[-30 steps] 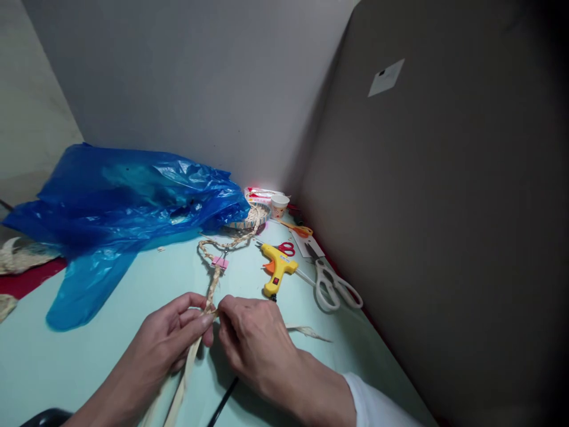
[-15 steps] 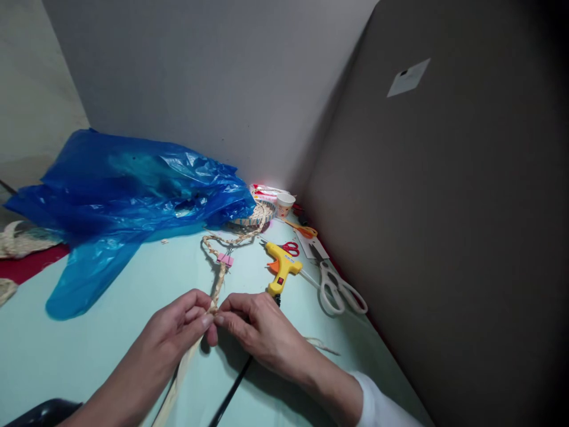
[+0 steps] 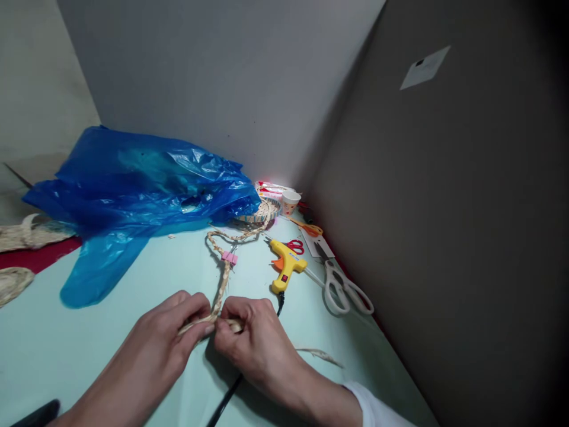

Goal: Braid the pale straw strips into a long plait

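Note:
A pale straw braid (image 3: 223, 284) runs from between my hands up the table, with a pink binder clip (image 3: 230, 258) gripping it partway. My left hand (image 3: 178, 326) pinches straw strands at the near end of the braid. Close beside it, my right hand (image 3: 249, 335) is closed around another strand, its fingertips almost touching the left thumb. Past the clip, the braid loops round to a shallow woven basket (image 3: 267, 209). To the right of the braid lies a yellow glue gun (image 3: 288, 267), its black cord passing beneath my right hand.
A large blue plastic bag (image 3: 146, 178) covers the back left. Right of the glue gun are red-handled scissors (image 3: 295, 247), large white-handled scissors (image 3: 340, 287) and orange-handled scissors (image 3: 311, 229). A paper cup (image 3: 290, 203) stands near the corner of two grey partitions. A loose strand (image 3: 322, 354) lies at right.
My hands have drawn slightly apart at the braid's end, strands now spread between them. The long strand that hung toward me no longer shows there. The view has shifted slightly left.

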`<action>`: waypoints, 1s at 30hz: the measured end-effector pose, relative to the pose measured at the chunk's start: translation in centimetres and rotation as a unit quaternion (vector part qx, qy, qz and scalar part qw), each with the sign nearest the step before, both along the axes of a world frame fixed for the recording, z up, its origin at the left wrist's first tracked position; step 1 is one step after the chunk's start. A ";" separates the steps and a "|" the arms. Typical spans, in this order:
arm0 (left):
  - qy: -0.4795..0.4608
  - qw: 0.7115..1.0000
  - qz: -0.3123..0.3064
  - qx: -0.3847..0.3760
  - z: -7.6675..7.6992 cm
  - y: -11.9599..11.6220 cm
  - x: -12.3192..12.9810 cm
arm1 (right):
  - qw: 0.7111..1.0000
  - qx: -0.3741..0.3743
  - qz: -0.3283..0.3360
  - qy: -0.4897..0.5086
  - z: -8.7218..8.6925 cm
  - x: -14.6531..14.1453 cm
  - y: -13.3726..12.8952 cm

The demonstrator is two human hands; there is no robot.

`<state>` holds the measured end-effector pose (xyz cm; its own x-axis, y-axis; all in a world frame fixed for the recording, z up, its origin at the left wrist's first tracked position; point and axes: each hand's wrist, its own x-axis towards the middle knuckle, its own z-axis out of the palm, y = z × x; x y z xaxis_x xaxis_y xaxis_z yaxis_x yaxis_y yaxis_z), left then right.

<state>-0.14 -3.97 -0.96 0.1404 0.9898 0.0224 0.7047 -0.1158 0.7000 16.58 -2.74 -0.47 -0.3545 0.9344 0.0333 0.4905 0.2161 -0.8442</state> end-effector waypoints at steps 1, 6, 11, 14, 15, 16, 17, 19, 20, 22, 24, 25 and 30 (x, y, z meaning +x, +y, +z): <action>0.012 1.000 0.003 -0.005 0.3 0.1 0.0 | 1.000 -0.001 0.001 0.009 -0.1 0.1 0.0; 0.078 0.997 0.009 -0.007 0.8 -0.2 0.1 | 1.000 0.013 0.003 0.026 -0.1 0.0 0.2; 0.252 0.960 0.045 0.112 0.2 -1.5 0.2 | 0.999 0.019 -0.007 0.036 0.0 -1.3 0.1; 0.332 0.916 0.046 0.219 -0.2 -2.4 0.4 | 0.998 0.022 -0.033 0.056 -0.1 -2.0 -0.4; 0.345 0.903 0.036 0.252 -0.2 -2.6 0.5 | 0.997 0.019 -0.043 0.067 -0.2 -2.1 -0.5; 0.353 0.893 0.025 0.279 -0.2 -2.9 0.6 | 0.995 0.014 -0.053 0.081 -0.2 -2.2 -0.7; 0.357 0.884 0.012 0.301 -0.1 -3.1 0.7 | 0.994 0.005 -0.060 0.094 -0.2 -2.3 -0.9; 0.361 0.876 -0.002 0.321 0.0 -3.6 0.9 | 0.990 -0.021 -0.068 0.120 -0.3 -2.3 -1.2; 0.363 0.874 -0.002 0.324 0.0 -3.8 1.0 | 0.988 -0.033 -0.065 0.133 -0.3 -2.3 -1.3; 0.360 0.872 0.008 0.333 -0.1 -4.2 1.0 | 0.984 -0.044 -0.055 0.166 -0.5 -2.3 -1.3; 0.342 0.871 0.019 0.351 -0.5 -4.6 1.0 | 0.975 -0.046 -0.047 0.212 -0.7 -2.3 -1.2; 0.332 0.870 0.021 0.365 -0.7 -4.8 1.0 | 0.970 -0.052 -0.047 0.234 -0.8 -2.3 -1.2; 0.368 0.828 0.001 0.424 -1.4 -5.4 1.0 | 0.945 -0.128 -0.077 0.290 -0.4 -2.3 -1.3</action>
